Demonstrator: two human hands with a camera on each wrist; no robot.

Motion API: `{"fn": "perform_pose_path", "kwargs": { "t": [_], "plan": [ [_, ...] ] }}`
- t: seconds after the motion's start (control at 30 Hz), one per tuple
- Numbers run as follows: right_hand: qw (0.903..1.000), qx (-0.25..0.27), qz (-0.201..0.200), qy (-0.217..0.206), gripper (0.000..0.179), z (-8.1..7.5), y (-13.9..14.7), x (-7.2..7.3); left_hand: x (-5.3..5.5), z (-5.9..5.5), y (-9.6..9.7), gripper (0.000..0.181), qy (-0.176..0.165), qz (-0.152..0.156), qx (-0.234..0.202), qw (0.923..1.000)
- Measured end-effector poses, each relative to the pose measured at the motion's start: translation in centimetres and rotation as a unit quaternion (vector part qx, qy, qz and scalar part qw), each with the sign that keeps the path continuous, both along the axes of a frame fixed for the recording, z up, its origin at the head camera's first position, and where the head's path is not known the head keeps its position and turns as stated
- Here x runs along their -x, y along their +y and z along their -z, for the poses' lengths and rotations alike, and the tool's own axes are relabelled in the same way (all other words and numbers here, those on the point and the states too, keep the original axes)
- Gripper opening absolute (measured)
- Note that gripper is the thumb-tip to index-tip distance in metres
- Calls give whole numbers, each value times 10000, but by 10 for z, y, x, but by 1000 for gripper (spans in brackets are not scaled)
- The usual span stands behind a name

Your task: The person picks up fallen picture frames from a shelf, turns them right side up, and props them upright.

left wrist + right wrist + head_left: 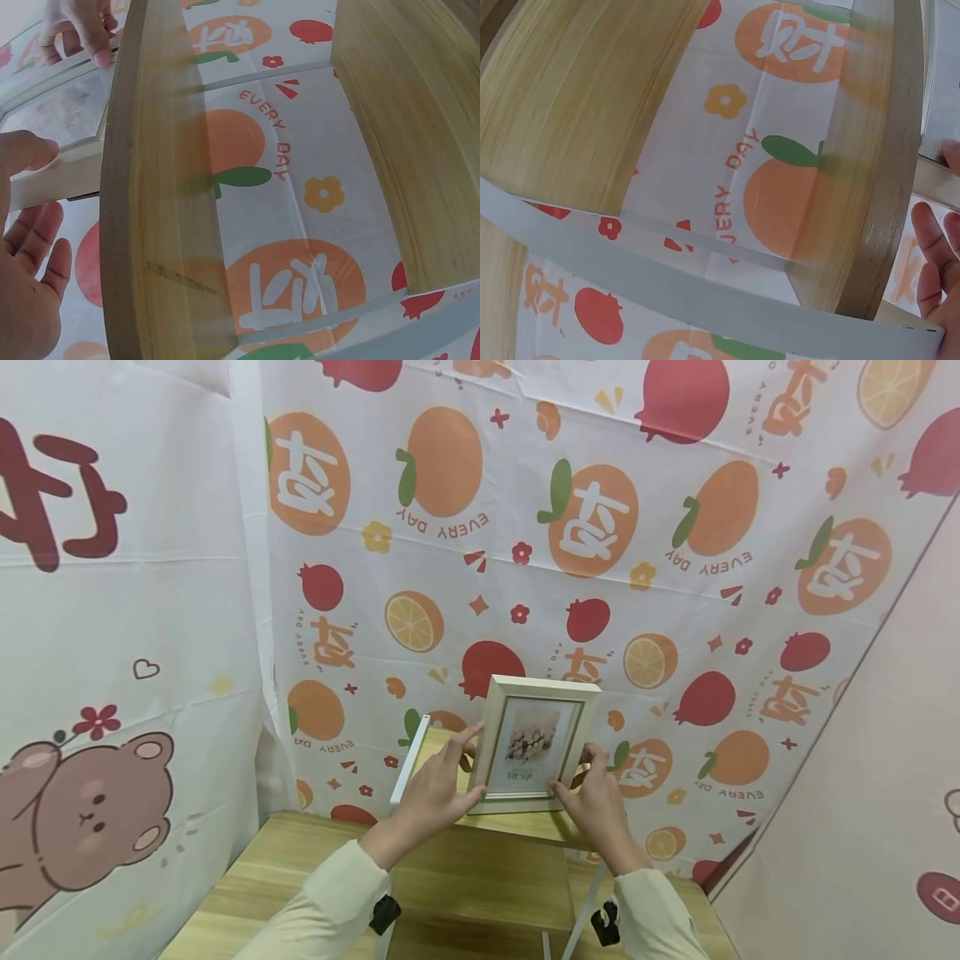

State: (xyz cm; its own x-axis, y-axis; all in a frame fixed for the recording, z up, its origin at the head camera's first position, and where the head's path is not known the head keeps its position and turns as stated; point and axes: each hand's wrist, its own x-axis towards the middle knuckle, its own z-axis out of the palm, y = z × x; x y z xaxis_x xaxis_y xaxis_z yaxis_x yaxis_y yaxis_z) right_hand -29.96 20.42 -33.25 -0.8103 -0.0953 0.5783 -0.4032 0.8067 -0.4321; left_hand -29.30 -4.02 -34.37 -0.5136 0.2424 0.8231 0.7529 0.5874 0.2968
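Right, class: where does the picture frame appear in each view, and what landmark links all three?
Head: picture frame right of and below centre, between left hand and right hand.
Left wrist: picture frame at upper left.
Right wrist: picture frame partly visible at upper right edge.
Shared landmark: fruit-patterned cloth behind.

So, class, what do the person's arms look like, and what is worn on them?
The left sleeve and right sleeve are pale cream, ending near the wrist. A small black attachment shows at the inner edge of the first, a second black attachment at the other's. The left grip and right grip are ungloved.
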Motion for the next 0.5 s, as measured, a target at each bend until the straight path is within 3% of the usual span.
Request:
{"fn": "perform_pose_path", "kwargs": {
  "t": [0.5],
  "plan": [
    [9996,-216,98,132,71,-5,0,-7,-3,7,-3,95,294,41,125,9995]
  ]
}}
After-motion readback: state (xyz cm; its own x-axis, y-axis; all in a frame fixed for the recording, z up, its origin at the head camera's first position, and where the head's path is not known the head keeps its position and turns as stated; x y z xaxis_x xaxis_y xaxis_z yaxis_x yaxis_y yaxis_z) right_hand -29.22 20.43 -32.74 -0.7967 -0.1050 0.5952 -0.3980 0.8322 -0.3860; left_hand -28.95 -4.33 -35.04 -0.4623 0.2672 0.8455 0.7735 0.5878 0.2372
